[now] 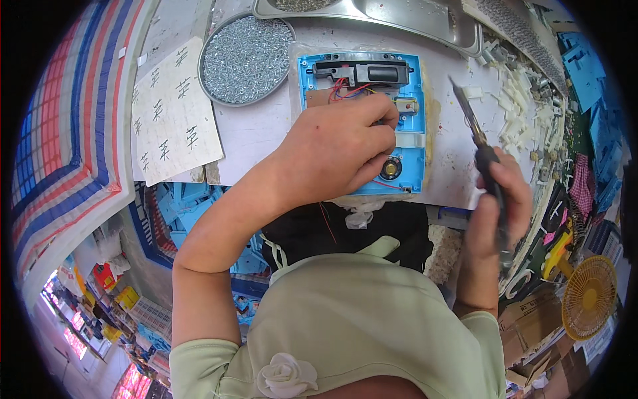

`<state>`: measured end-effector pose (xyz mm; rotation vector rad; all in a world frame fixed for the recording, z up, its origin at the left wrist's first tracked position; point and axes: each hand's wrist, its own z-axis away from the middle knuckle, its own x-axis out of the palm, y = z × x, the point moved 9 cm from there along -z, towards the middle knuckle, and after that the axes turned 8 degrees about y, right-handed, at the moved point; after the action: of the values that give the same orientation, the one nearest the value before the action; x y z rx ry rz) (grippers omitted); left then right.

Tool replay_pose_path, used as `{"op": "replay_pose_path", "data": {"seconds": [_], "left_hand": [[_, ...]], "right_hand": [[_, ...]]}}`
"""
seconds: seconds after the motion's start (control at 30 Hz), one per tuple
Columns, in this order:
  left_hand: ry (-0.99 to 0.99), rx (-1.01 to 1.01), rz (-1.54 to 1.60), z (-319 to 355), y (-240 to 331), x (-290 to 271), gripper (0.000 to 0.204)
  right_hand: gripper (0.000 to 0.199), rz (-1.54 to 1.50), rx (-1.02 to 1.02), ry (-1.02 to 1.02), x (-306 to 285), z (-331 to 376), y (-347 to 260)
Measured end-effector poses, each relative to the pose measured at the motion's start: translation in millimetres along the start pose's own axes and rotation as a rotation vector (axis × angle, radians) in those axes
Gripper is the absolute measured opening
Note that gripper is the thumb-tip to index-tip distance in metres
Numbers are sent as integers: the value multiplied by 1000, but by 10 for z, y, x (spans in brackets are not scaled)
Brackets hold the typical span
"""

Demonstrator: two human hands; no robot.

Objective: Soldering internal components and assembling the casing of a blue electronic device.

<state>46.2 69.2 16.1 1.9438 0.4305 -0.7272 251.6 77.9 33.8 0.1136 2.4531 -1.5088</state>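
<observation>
Blue casing (pixel 417 120) on the bench (pixel 249 136), square in front of the person; open side up, a bit longer away from the body than across; left hand (pixel 342 143) clearly the nearer one — right over the casing's middle, wrist coming in from lower left, hiding the central part and much of the left side; its fingers curl inward close together, tips down inside the casing near the red wires (pixel 340 92); can't tell if they pinch anything, the contact is hidden. Right hand (pixel 516 193) well apart, off to the right of the casing and nearer the body; fingers wrapped round a black-handled tool (pixel 485 159), slightly blurred, exact kind unclear; the tool's long axis runs from the hand up and leftward, slim tip pointing away from the person; tip sits beyond the casing's right edge, about level with the black module (pixel 382 74) at the far end — touching nothing that I can make out. Key relation, in my judgement: casing lies to the left of the tool tip, left hand's fingertips left and nearer the body; the gap is mainly sideways; round speaker (pixel 391 167) at the casing's near right, just beside the left hand.
</observation>
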Motion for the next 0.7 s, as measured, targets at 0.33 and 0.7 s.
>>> {"op": "replay_pose_path", "data": {"seconds": [0.33, 0.7], "left_hand": [[-20, 3, -29, -24, -2, 43, 14], [-3, -8, -42, -22, 5, 35, 16]], "right_hand": [[22, -162, -50, -248, -10, -47, 11], [23, -135, -81, -376, 220, -102, -23]]}}
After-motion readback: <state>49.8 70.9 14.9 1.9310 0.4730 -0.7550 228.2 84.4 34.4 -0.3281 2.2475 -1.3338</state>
